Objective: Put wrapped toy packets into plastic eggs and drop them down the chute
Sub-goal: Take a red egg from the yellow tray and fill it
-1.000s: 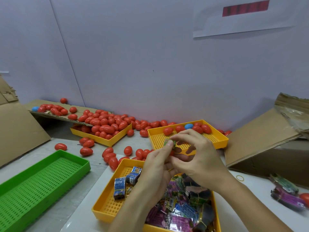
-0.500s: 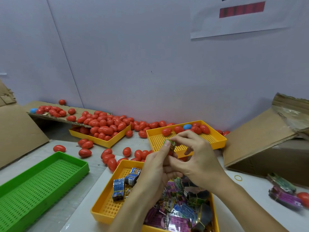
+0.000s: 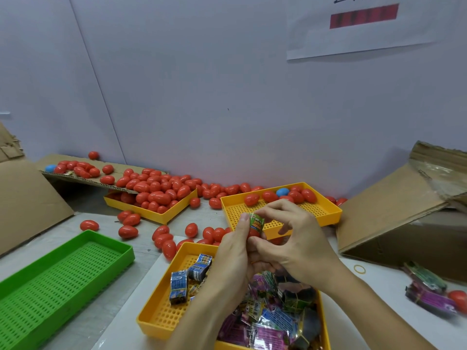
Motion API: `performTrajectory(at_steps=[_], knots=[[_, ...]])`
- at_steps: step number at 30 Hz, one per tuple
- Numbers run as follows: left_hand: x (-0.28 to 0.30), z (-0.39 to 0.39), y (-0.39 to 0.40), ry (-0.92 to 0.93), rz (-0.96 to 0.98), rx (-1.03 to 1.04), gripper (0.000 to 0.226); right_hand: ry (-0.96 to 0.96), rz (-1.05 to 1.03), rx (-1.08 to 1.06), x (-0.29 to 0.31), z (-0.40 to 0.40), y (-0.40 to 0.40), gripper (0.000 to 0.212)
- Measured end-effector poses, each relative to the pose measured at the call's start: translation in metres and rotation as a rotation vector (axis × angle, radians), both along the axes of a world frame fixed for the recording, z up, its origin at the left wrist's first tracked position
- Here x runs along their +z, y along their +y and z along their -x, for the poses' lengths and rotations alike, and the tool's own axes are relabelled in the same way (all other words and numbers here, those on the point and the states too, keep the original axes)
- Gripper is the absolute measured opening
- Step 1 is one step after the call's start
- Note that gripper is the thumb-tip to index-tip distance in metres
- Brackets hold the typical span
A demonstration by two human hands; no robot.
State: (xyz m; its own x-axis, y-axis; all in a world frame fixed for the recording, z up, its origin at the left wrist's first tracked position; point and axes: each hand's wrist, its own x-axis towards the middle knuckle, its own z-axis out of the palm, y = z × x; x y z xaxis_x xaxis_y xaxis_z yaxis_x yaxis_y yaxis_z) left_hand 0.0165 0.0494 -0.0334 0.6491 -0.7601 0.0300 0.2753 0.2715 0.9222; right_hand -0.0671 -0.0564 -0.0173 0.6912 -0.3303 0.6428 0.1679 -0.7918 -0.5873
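Packet, green-wrapped and folded small, sits half inside a red egg half held up over the near yellow tray. Left hand curls its fingers round the egg half from below, apparently to steady it as a cup with the opening facing up. Right hand pinches the packet between thumb and forefinger, the other fingers fanned apart above; that grip likely lets it press the wrapper down past the rim. Judging by how much wrapper sticks out, the stuffing is not finished and the egg is not yet closed.

Below the hands, the near yellow tray holds more wrapped packets, kept within easy reach. A far yellow tray carries a few eggs. Loose red eggs crowd another tray and a sloped cardboard sheet at the left, which may serve as the chute. A green tray lies at the left.
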Motion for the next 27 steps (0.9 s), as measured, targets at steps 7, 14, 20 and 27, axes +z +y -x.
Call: performTrajectory(at_steps=[7, 14, 20, 27], knots=[[0.0012, -0.0023, -0.0002, 0.005, 0.08, 0.052, 0.043, 0.03, -0.08, 0.059, -0.0002, 0.0013, -0.0011, 0.037], [0.0026, 0.0011, -0.0029, 0.076, 0.137, 0.082, 0.039, -0.027, -0.115, 0.061, -0.0035, -0.0015, 0.0022, 0.037], [0.0052, 0.0047, -0.0006, 0.072, 0.127, 0.052, 0.044, -0.044, -0.163, 0.054, -0.0071, -0.0032, 0.0053, 0.037], [0.0034, 0.0046, 0.0001, 0.056, 0.112, 0.013, 0.04, 0.028, -0.169, 0.128, -0.0055, -0.0009, -0.0025, 0.035]])
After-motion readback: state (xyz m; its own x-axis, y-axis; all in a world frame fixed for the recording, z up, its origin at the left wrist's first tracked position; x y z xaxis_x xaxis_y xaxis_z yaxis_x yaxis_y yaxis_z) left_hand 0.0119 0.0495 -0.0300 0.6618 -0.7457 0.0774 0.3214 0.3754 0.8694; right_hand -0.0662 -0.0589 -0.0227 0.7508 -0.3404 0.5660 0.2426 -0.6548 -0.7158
